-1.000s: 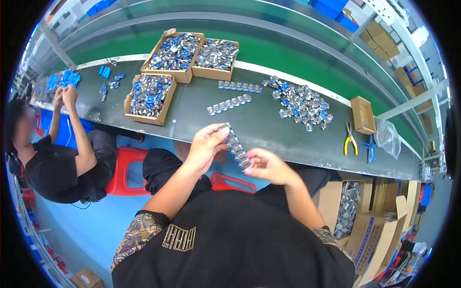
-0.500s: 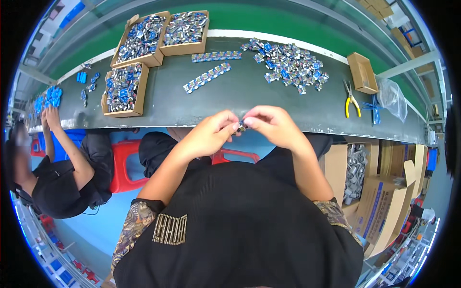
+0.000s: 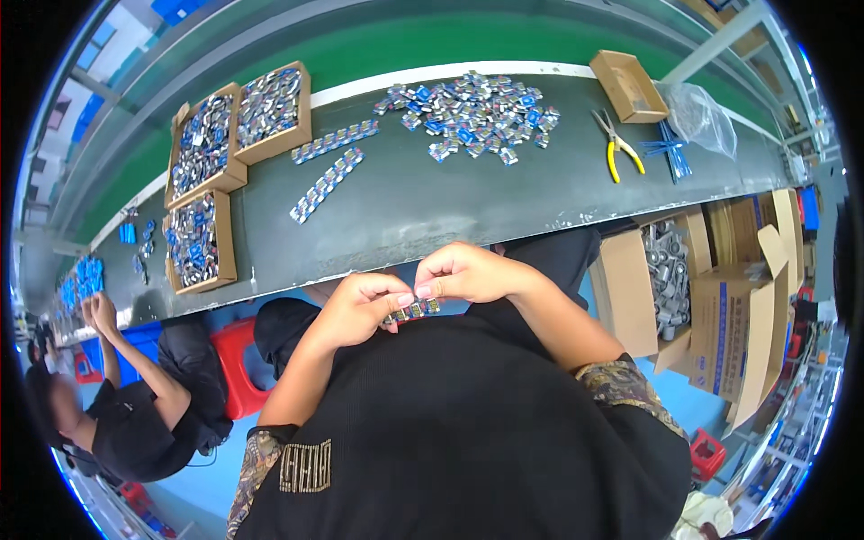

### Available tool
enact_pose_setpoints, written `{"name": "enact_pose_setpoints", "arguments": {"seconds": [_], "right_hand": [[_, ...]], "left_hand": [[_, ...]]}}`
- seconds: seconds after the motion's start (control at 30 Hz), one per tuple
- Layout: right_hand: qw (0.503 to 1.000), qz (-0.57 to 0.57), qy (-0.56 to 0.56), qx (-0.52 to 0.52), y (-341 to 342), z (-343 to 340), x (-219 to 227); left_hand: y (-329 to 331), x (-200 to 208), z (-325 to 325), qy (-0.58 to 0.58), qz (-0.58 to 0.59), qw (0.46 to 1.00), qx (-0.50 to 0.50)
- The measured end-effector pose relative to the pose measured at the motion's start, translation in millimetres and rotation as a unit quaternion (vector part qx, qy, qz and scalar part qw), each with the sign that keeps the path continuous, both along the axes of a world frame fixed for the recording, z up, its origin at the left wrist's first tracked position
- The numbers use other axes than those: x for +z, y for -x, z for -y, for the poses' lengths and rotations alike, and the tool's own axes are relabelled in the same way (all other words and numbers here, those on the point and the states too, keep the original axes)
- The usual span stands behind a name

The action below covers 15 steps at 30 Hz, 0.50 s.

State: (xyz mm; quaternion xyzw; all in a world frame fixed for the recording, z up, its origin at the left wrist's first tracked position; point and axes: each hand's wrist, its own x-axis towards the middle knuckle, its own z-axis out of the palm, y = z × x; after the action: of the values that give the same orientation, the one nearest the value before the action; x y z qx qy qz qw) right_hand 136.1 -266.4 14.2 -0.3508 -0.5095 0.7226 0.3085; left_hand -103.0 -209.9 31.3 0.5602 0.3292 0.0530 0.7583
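Observation:
My left hand (image 3: pixel 358 310) is closed on one end of a short strip of small metal-and-blue components (image 3: pixel 418 310), held in front of my belly below the table edge. The thumb and forefinger of my right hand (image 3: pixel 472 274) pinch at the strip's upper side, and their tips meet my left fingertips there. Part of the strip is hidden behind my fingers. Two longer strips of similar components, an upper one (image 3: pixel 336 141) and a lower one (image 3: pixel 328 185), lie on the dark table (image 3: pixel 396 216). A loose pile of these components (image 3: pixel 477 112) is spread to their right.
At the left stand cardboard trays full of components, the nearest one (image 3: pixel 226 236) by the table edge. Yellow-handled pliers (image 3: pixel 617 149), blue cable ties (image 3: pixel 669 153), an open cardboard box (image 3: pixel 627 88) and a plastic bag (image 3: pixel 702 117) lie right. A co-worker (image 3: pixel 126 387) sits left, handling blue pieces.
My hands have come down and left, closer to my body, and more of the strip now shows between them. The view has turned, so the table appears lower at the left.

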Motion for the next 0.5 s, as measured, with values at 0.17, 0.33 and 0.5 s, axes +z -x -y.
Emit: {"name": "enact_pose_setpoints", "arguments": {"seconds": [0.17,0.33,0.5], "right_hand": [[0.997,-0.047,0.056,-0.019,-14,5,-12],[0.994,0.093,-0.061,-0.012,-21,14,-6],[0.974,0.180,-0.116,0.074,-29,23,25]], "left_hand": [[-16,-4,3,-0.008,-0.013,1.000,-0.012],[-29,-2,11,-0.063,-0.067,0.995,-0.041],[-40,33,15,-0.128,-0.122,0.976,-0.126]]}}
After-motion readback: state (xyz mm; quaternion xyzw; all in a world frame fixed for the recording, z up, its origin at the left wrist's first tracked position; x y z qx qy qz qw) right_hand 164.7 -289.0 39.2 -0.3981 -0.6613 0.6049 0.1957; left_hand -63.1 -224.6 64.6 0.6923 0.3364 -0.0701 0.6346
